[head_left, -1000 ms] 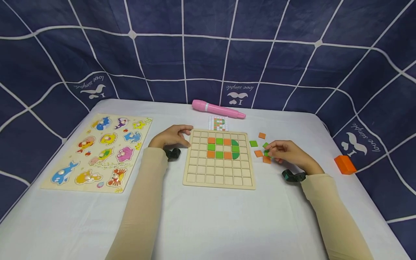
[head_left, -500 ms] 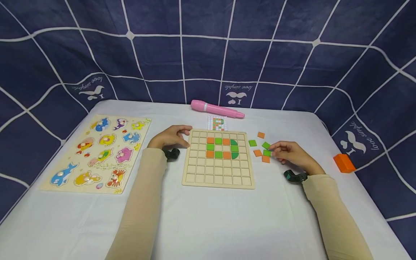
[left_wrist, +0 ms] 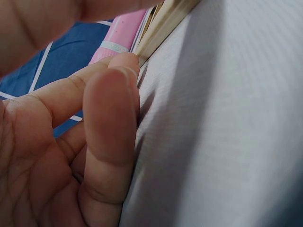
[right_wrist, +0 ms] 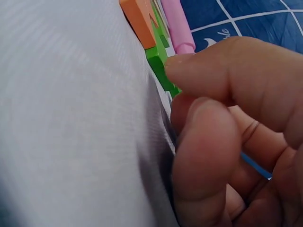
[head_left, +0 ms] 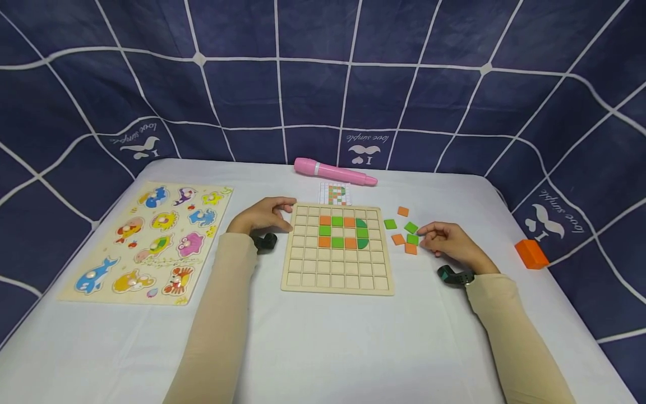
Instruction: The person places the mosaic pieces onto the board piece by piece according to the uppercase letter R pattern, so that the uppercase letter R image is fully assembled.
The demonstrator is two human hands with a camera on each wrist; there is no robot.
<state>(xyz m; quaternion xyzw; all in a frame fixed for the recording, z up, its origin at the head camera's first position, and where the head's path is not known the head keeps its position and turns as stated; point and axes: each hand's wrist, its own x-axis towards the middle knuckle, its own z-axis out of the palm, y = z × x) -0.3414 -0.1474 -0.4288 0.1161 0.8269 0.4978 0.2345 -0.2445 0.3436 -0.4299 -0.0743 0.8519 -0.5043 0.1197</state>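
A square wooden grid board (head_left: pixel 338 269) lies flat, with orange, light green and rounded dark green tiles (head_left: pixel 337 242) set in a closed ring in its upper cells. My left hand (head_left: pixel 264 213) rests at the board's upper left edge, its fingertips close against the rim (left_wrist: pixel 163 30). Just right of the board is a small group of loose green and orange tiles. My right hand (head_left: pixel 451 242) lies beside them, fingers loosely bent and seemingly holding nothing. Its index fingertip is at or very near a green tile (right_wrist: pixel 158 66); I cannot tell whether they touch.
A small grid card (head_left: pixel 335 193) with a coloured pattern lies behind the board, before a pink microphone-shaped toy (head_left: pixel 335 172). A sea-animal peg puzzle (head_left: pixel 151 241) sits at left. An orange block (head_left: pixel 531 254) stands far right. Dark blue cloth (head_left: pixel 323 95) hangs behind.
My right fingers have drawn back rightward from over the loose tiles, so the green ones they partly covered now show. The left hand keeps its place at the board. The head view has shifted slightly.
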